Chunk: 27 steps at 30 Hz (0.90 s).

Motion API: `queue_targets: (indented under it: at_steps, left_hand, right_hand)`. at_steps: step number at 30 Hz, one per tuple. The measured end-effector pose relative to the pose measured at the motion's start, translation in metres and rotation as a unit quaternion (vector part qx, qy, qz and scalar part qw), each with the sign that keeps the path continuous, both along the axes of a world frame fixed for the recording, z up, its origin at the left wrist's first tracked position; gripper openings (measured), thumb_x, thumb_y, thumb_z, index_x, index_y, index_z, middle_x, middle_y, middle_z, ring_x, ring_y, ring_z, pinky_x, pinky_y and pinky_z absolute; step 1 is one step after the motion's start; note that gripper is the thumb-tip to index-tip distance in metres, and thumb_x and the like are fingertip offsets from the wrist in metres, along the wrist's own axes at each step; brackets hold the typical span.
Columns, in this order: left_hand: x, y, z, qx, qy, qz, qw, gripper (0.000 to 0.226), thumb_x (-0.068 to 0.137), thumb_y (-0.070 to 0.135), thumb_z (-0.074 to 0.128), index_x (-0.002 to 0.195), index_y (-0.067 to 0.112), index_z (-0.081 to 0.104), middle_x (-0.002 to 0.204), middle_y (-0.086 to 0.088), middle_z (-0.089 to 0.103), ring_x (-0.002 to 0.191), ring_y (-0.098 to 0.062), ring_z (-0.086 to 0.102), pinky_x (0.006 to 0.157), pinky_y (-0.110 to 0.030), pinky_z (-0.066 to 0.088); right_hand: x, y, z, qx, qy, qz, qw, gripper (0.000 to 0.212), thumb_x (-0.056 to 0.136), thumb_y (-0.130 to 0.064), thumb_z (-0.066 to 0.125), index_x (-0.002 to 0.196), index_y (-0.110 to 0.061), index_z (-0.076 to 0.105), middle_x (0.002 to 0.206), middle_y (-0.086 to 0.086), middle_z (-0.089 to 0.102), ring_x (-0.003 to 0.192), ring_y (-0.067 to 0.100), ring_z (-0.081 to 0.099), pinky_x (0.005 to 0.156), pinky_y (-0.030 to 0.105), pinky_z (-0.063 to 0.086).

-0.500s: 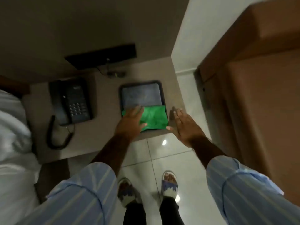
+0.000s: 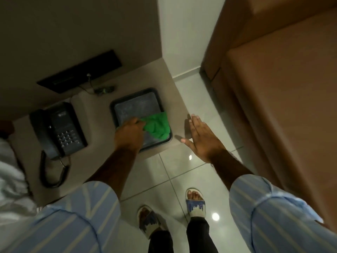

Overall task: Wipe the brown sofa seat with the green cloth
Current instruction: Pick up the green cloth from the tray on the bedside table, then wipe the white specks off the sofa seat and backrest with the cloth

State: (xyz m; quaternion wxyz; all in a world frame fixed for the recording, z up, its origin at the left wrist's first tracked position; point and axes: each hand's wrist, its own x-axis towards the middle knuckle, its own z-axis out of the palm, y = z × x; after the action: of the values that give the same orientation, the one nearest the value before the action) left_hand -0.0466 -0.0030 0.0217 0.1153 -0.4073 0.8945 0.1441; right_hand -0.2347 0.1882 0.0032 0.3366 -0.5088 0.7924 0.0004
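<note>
The green cloth (image 2: 157,127) lies bunched in the near right part of a dark tray (image 2: 127,105) on a low beige table. My left hand (image 2: 130,133) is over the tray with its fingers pinched on the cloth's left edge. To the right, my right hand (image 2: 199,138) hovers flat with fingers spread, beyond the table's corner and above the floor, holding nothing. The brown sofa seat (image 2: 284,99) fills the right side of the view, apart from both hands.
A black telephone (image 2: 58,128) with a coiled cord sits left of the tray, and a black panel (image 2: 80,72) is on the wall behind. White bedding (image 2: 11,179) is at the far left. Glossy floor tiles (image 2: 198,92) and my sandalled feet lie between table and sofa.
My left hand has closed on the cloth, which was lying flat and is now bunched up toward the tray's right side. The right hand stays spread beside the table.
</note>
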Motion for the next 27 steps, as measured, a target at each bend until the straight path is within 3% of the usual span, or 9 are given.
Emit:
queue_targets:
  at_steps: [5,12,15,18,27]
  left_hand:
    - [-0.082,0.053,0.111,0.011,0.085,-0.005,0.996,0.021,0.091,0.020,0.059,0.109,0.011,0.065,0.114,-0.015,0.062,0.102,-0.036,0.059,0.085,-0.046,0.050]
    - [-0.233,0.160,0.257,0.045,0.188,-0.069,0.979,0.023,0.091,0.019,0.060,0.112,0.011,0.064,0.109,-0.018,0.063,0.101,-0.040,0.060,0.084,-0.048,0.051]
    - [-0.277,0.212,0.299,0.053,0.235,-0.097,0.966,0.020,0.089,0.022,0.063,0.108,0.016,0.065,0.103,-0.013,0.066,0.095,-0.035,0.061,0.079,-0.041,0.050]
    - [-0.317,0.260,0.336,0.080,0.227,-0.183,0.953,0.017,0.086,0.022,0.064,0.103,0.020,0.067,0.096,-0.007,0.068,0.087,-0.029,0.063,0.074,-0.035,0.049]
    - [-0.463,0.384,0.399,0.094,0.245,-0.258,0.930,0.016,0.082,0.017,0.067,0.098,0.016,0.064,0.092,-0.005,0.068,0.084,-0.026,0.063,0.074,-0.037,0.054]
  right_hand:
    - [-0.038,0.053,0.100,-0.034,0.027,-0.082,0.996,0.088,0.106,-0.062,0.026,0.167,-0.003,0.002,0.177,0.016,-0.009,0.165,0.028,-0.009,0.135,0.041,-0.002]
    - [-0.141,0.174,0.227,-0.086,0.141,-0.205,0.965,0.088,0.106,-0.062,0.030,0.166,-0.002,0.006,0.176,0.019,-0.005,0.166,0.031,-0.002,0.135,0.042,0.002]
    - [-0.182,0.242,0.261,-0.086,0.156,-0.253,0.951,0.087,0.107,-0.061,0.031,0.166,-0.002,0.007,0.177,0.019,-0.005,0.166,0.030,-0.003,0.134,0.041,-0.001]
    - [-0.209,0.315,0.288,-0.063,0.159,-0.305,0.937,0.087,0.106,-0.063,0.026,0.166,-0.003,0.005,0.177,0.019,-0.006,0.165,0.030,-0.005,0.134,0.042,-0.002]
    - [-0.305,0.465,0.340,-0.054,0.180,-0.397,0.899,0.088,0.105,-0.065,0.026,0.167,-0.006,0.004,0.178,0.015,-0.004,0.166,0.028,-0.003,0.131,0.039,-0.004]
